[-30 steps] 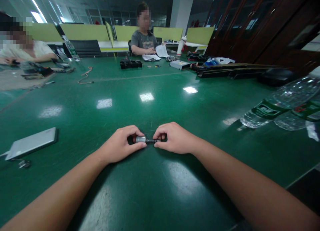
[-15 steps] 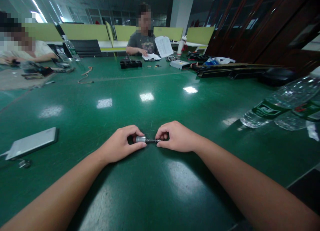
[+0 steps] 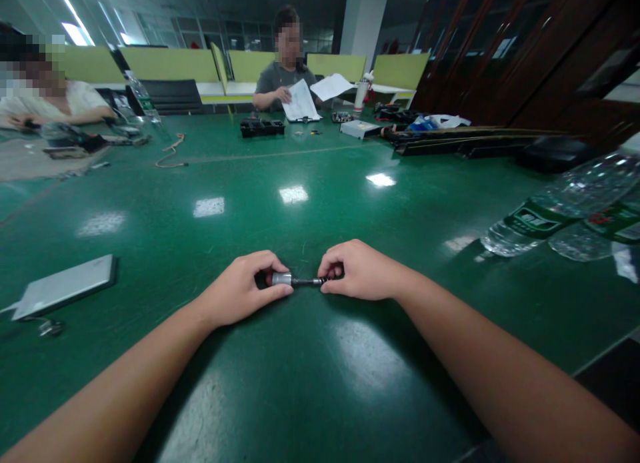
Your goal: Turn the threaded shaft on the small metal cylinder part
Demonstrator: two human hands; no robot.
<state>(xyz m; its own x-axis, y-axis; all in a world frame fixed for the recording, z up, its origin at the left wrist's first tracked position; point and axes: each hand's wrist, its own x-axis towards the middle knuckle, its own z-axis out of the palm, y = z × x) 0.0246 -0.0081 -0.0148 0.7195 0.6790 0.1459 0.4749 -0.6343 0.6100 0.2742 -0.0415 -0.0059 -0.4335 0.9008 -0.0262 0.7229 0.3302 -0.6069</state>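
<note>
Low over the green table (image 3: 280,376), my left hand (image 3: 245,286) is closed around a small silver metal cylinder (image 3: 281,278), thumb in front and fingers behind. A thin dark rod (image 3: 304,282) runs out of the cylinder to the right. My right hand (image 3: 363,269) pinches the far end of that rod, where a dark ribbed piece (image 3: 326,280) shows between thumb and fingers. Whether this piece is a spring or a thread I cannot tell. The fingers hide part of both ends.
On the left lies a silver-grey flat device (image 3: 65,286) with a cable. Clear plastic bottles (image 3: 540,216) stand on the right. Across the table a person (image 3: 286,76) holds papers (image 3: 301,101), near a black tray (image 3: 263,127). Another person (image 3: 75,99) sits at left.
My right hand has shifted slightly right, and more of the rod and ribbed piece shows. My left hand has stayed put. The person opposite has raised a sheet of paper.
</note>
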